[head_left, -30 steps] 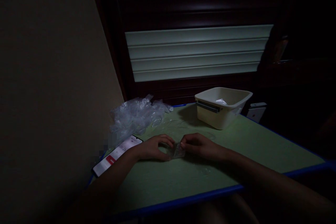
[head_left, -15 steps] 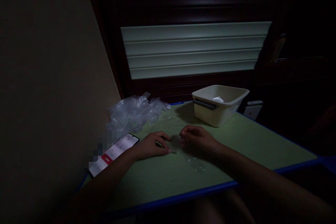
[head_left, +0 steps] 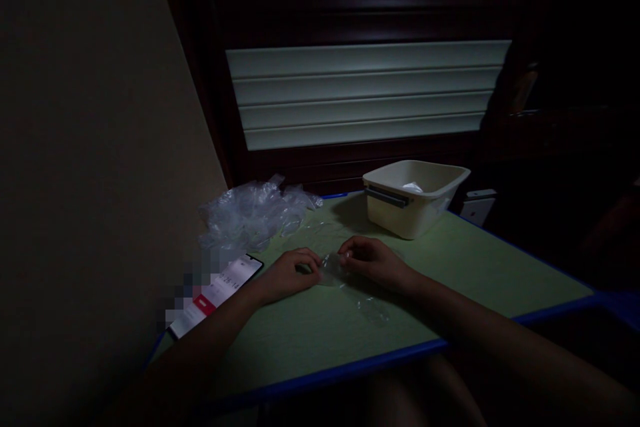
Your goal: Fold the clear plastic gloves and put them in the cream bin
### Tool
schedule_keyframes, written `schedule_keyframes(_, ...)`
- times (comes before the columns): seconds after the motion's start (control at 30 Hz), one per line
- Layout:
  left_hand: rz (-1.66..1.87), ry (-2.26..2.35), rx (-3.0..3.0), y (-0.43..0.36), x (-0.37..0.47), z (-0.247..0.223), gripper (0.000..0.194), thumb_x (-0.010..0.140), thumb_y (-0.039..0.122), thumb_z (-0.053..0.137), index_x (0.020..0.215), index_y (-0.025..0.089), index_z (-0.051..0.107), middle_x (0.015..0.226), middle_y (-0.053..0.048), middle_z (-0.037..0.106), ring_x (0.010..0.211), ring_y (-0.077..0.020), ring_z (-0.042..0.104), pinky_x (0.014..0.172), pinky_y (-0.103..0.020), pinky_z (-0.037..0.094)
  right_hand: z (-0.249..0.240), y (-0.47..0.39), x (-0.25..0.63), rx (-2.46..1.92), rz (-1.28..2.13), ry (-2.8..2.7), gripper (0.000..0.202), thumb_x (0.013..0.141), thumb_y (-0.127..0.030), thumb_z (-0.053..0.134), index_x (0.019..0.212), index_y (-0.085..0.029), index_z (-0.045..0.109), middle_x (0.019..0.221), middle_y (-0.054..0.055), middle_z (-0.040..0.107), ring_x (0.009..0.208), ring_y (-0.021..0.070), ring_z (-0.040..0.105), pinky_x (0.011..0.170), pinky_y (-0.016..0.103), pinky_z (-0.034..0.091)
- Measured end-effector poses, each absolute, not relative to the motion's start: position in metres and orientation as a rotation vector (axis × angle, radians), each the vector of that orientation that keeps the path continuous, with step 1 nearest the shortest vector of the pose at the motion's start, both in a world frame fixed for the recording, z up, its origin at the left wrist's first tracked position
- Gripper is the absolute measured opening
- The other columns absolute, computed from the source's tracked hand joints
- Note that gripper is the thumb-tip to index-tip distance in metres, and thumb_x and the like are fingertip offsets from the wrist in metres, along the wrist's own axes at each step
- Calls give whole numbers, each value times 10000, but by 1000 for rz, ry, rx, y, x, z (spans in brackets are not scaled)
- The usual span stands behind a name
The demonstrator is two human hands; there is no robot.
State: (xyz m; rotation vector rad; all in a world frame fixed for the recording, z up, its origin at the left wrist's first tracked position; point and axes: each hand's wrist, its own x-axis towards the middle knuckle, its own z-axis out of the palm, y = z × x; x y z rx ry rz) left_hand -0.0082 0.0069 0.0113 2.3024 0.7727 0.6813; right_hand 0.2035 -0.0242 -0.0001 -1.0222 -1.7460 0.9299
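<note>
Between my two hands is a small clear plastic bag [head_left: 331,269], just above or on the green table. My left hand [head_left: 293,275] pinches its left edge between thumb and fingers. My right hand [head_left: 373,261] has its fingertips closed on the bag's upper right part. Another clear plastic piece [head_left: 373,310] lies on the table below my right hand; whether it joins the held bag I cannot tell. A heap of clear plastic bags [head_left: 255,213] sits at the table's back left.
A cream bin with a grey handle [head_left: 393,217] stands at the back right, some clear plastic inside. Beside my left forearm lies a lit phone [head_left: 220,293]. The green table [head_left: 480,273] has a blue edge. A wall [head_left: 100,147] rises on the left.
My left thumb and fingers have closed together on the bag's edge. The plastic between my hands now shows more spread out. The view has shifted slightly.
</note>
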Motion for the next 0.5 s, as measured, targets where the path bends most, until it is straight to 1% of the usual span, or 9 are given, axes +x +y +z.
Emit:
schedule_keyframes(0.13,760,785,2345,8,-7,6,134,726,78,608,625,149,556,892,-30,608,849,-150,591,792,-284,454,-5,-23,204,-1058,799,-1845,164,786,-309,567,776,-146,590,693,17,607,632,131,554,585,247,437)
schedule_keyframes(0.23,814,796,2392,8,-6,2,109,702,63,607,694,154,549,897,-26,590,842,-148,583,771,-277,468,-2,-26,204,-1091,675,-1938,112,792,-240,556,784,-146,616,706,28,626,644,143,561,605,261,440)
schedule_keyframes(0.3,837,787,2437,9,-6,0,135,698,77,616,790,158,559,917,-28,578,853,-149,578,768,-270,480,0,-28,204,-1108,596,-1998,101,789,-209,559,809,-143,633,723,37,631,644,150,565,601,264,442)
schedule_keyframes(0.37,853,768,2497,8,-6,0,195,701,97,620,875,163,562,957,-34,566,888,-154,571,791,-275,482,0,-30,205,-1121,508,-2043,117,779,-182,569,853,-138,648,786,59,629,672,161,573,619,274,450)
schedule_keyframes(0.43,869,760,2573,7,-6,0,199,715,104,606,901,166,572,1002,-45,555,945,-168,555,837,-294,467,0,-30,206,-1130,413,-2070,149,765,-152,578,891,-132,655,877,88,610,737,176,580,674,297,461)
schedule_keyframes(0.5,869,755,2666,5,-6,2,163,737,99,585,886,164,597,1025,-58,548,988,-186,534,873,-316,445,0,-30,207,-1127,332,-2095,174,759,-122,574,911,-128,658,943,112,592,812,195,582,741,323,462)
